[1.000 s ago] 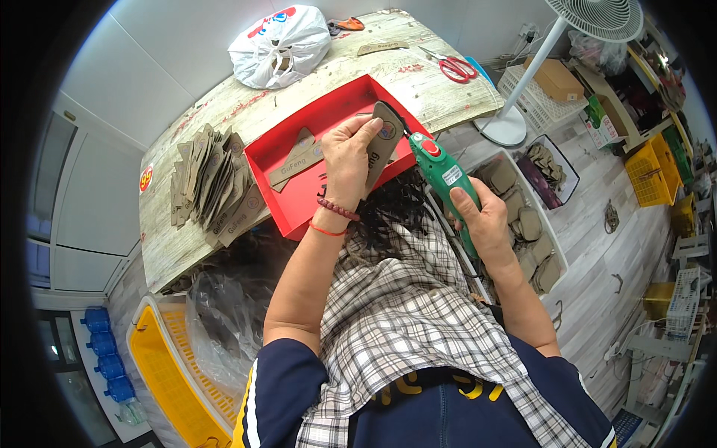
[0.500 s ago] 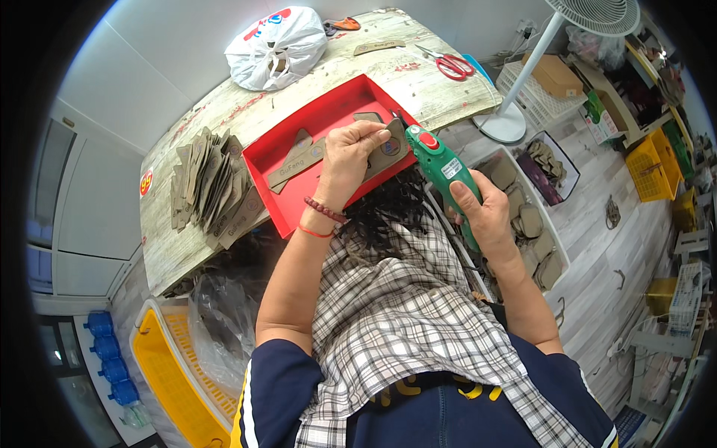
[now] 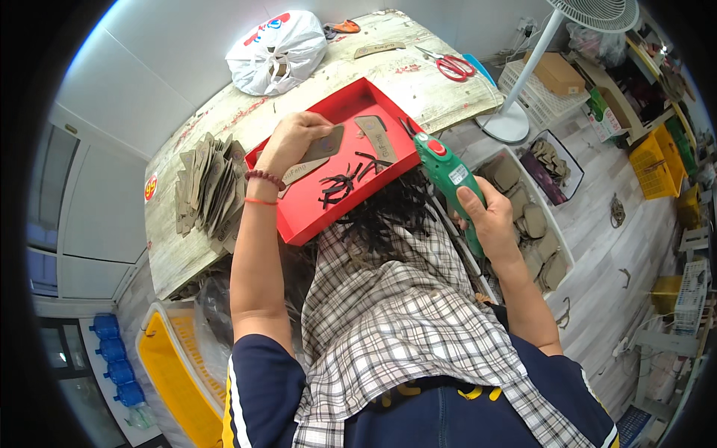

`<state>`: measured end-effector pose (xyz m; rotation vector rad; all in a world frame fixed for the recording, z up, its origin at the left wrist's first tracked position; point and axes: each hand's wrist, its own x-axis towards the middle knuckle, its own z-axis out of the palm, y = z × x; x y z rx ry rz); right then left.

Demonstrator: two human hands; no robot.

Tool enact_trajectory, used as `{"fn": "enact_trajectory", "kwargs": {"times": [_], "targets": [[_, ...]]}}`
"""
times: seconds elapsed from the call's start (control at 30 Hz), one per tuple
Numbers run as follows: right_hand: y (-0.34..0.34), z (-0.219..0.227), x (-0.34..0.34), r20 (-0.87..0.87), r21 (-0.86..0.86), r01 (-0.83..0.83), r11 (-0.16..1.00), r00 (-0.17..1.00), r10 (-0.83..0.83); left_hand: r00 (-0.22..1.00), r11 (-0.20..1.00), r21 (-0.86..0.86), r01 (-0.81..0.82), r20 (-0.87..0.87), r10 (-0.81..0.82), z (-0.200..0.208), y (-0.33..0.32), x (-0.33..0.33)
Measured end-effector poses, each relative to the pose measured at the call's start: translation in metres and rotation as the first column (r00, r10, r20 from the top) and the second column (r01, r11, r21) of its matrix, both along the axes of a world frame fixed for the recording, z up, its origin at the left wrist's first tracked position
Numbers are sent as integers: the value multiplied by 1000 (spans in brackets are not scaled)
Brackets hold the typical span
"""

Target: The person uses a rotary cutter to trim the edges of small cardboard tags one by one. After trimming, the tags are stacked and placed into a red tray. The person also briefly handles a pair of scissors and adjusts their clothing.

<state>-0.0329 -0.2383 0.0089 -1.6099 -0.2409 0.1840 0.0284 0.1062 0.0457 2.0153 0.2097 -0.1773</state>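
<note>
A flat khaki fabric piece (image 3: 326, 145) is pinched in my left hand (image 3: 290, 140) over the left part of a red shallow box (image 3: 317, 220). Other khaki pieces with dark printing (image 3: 377, 140) lie inside the box, beside black strip scraps (image 3: 340, 184). My right hand (image 3: 489, 215) is wrapped round green handheld electric scissors (image 3: 447, 170). Their dark blades point up and left, by the box's right corner. To the left of the box, a thick pile of khaki pieces (image 3: 208, 183) rests on the table.
On the worn table (image 3: 179, 257) are a white plastic bag (image 3: 276, 58) and red-handled scissors (image 3: 455, 69). Black strips (image 3: 388, 213) hang below the box onto my checked apron. A bin of khaki pieces (image 3: 551, 257) stands at right, near a fan (image 3: 515, 101). A yellow basket (image 3: 168, 373) sits lower left.
My left hand has moved left with a khaki piece, away from the blades, uncovering the black scraps in the box. The electric scissors have barely shifted.
</note>
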Motion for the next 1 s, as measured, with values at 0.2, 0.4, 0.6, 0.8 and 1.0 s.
{"fn": "enact_trajectory", "kwargs": {"times": [0.2, 0.4, 0.6, 0.8, 1.0], "targets": [[-6, -10, -3, -44, -23, 60, 998, 997, -61, 976, 448, 870, -205, 213, 34, -80, -48, 53], [-10, -19, -8, -58, -14, 95, 995, 994, -95, 938, 535, 778, -328, 336, 87, -117, -78, 75], [-2, -25, 1, -59, 2, 76, 997, 995, -76, 934, 817, 470, -335, 278, 223, -121, -84, 72], [-3, -26, 3, -21, -47, 88, 995, 996, -89, 957, 686, 669, -285, 158, 243, -108, -77, 81], [3, -21, 3, 31, -61, 84, 995, 996, -82, 828, 875, -46, -481, 303, 471, -126, -58, 84]]}}
